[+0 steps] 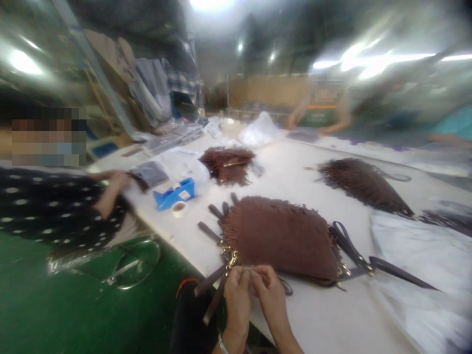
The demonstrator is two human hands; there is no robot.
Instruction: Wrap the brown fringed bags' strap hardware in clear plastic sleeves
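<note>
A brown fringed bag (280, 236) lies on the white table (287, 172) right in front of me, dark straps trailing off both ends. My left hand (236, 291) and my right hand (271, 290) meet at the bag's near edge. Both pinch a small part there, by the gold clasp (231, 259); what they grip is too small to make out. A dark strap (216, 290) hangs off the table edge beside my left hand.
Two more fringed bags (363, 184) (227, 164) lie farther back. A blue box (174, 193) and a small cup (179, 208) sit at left. A person in a dotted top (55, 211) works at left; another sits across. White sheet (416, 255) at right.
</note>
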